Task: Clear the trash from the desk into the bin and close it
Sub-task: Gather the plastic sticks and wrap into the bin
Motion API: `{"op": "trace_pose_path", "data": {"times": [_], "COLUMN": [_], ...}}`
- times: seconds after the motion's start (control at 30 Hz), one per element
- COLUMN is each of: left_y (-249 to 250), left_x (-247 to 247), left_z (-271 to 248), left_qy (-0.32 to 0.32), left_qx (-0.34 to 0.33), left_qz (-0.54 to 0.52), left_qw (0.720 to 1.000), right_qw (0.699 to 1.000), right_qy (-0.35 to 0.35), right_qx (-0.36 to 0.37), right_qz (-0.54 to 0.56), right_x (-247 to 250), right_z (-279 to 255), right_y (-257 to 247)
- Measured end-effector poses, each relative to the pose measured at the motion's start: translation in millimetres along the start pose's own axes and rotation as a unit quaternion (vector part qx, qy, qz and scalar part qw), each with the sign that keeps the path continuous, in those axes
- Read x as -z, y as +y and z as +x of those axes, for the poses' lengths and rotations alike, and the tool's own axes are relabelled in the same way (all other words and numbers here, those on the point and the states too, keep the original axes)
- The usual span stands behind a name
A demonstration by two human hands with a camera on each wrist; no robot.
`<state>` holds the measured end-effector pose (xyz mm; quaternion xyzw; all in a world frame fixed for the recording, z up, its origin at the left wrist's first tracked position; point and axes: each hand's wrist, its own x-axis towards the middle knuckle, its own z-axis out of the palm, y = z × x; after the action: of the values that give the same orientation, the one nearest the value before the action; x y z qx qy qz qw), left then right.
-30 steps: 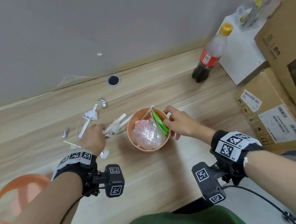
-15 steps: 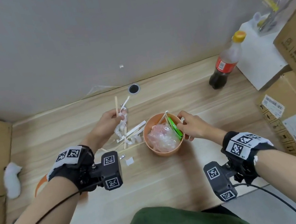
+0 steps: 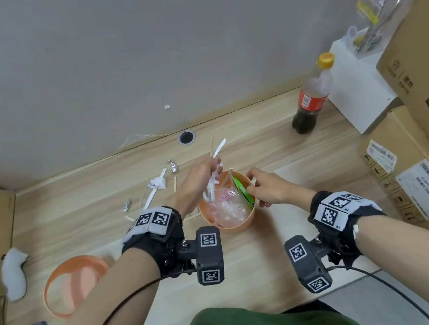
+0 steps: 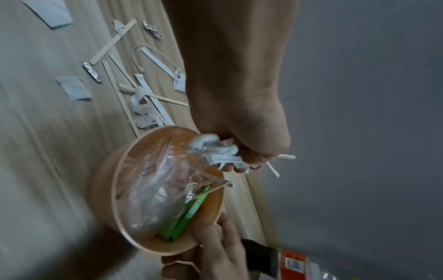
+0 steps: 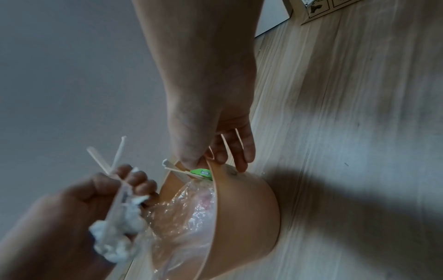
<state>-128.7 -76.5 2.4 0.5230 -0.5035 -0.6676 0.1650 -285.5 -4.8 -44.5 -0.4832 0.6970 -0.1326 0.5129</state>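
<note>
Now left hand clenched round bundle of sticks and paper scraps, right over bin mouth. Right hand pinches bin's far rim, steadying it. I judge bundle light, loose (grip mid-bundle, or sticks slip). More scraps left of bin; lid further left.

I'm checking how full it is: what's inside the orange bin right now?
Inside the orange bin lie a crumpled clear plastic bag, a green packet standing against the wall, and wooden sticks. The bag covers the bottom, so anything beneath is hidden.
</note>
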Motion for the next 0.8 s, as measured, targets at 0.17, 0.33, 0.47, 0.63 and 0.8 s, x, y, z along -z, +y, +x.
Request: {"op": "trace_pose_path", "data": {"times": [0.17,0.33,0.47,0.63,0.8], "left_y": [-6.2,9.2,12.4,14.5,13.4], "left_x": [5.6,18.2,17.9,18.1,33.2], "left_z": [-8.1,-8.0,-8.6,-9.8,-6.8], "left_qy": [-0.045,-0.109,-0.110,-0.120,-0.119], "left_qx": [-0.023,-0.031,-0.056,-0.056,-0.103], "left_qz": [0.191,0.217,0.228,0.248,0.362], "left_qw": [0.980,0.969,0.966,0.960,0.919], "right_qw": [1.000,1.000,0.999,0.999,0.999], "right_qy": [-0.013,-0.022,-0.029,-0.036,-0.040], "right_qx": [0.004,0.005,0.006,0.004,0.008], "right_qz": [-0.005,-0.017,-0.022,-0.025,-0.033], "right_x": [4.4,6.9,8.3,9.6,10.7], "right_z": [-0.3,0.2,1.7,2.2,2.0], "right_y": [0.3,1.6,1.7,2.5,2.4]}}
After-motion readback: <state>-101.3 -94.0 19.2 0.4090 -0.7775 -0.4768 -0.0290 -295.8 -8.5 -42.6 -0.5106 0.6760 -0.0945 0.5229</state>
